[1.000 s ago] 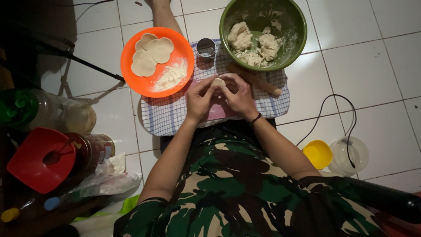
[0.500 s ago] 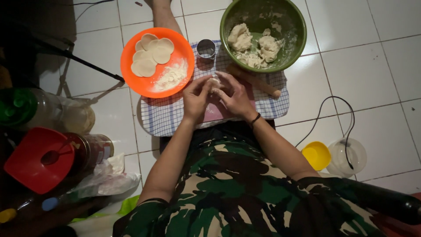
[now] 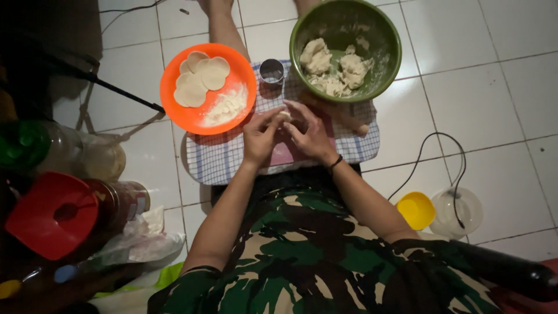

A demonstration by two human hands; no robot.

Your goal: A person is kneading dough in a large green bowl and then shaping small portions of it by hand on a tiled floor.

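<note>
My left hand (image 3: 260, 138) and my right hand (image 3: 311, 135) meet over a checked cloth (image 3: 216, 157), fingertips pinching a small piece of pale dough (image 3: 285, 116) between them. A green bowl (image 3: 385, 65) with lumps of dough stands just beyond my right hand. An orange plate (image 3: 174, 110) holding flat dough rounds (image 3: 200, 78) and a heap of flour lies beyond my left hand. A small metal ring cutter (image 3: 271, 71) sits between plate and bowl. A wooden rolling pin (image 3: 349, 121) lies partly hidden under my right hand.
On the white tiled floor to the right are a yellow lid (image 3: 415, 210), a clear container (image 3: 459, 212) and a black cable (image 3: 430, 157). Jars with red (image 3: 52, 215) and green (image 3: 23, 145) lids and a plastic bag crowd the left. Someone's bare legs (image 3: 224, 29) show at the top.
The hands have stayed together over the cloth, fingers shifting slightly as they work the small dough piece. Nothing else has moved.
</note>
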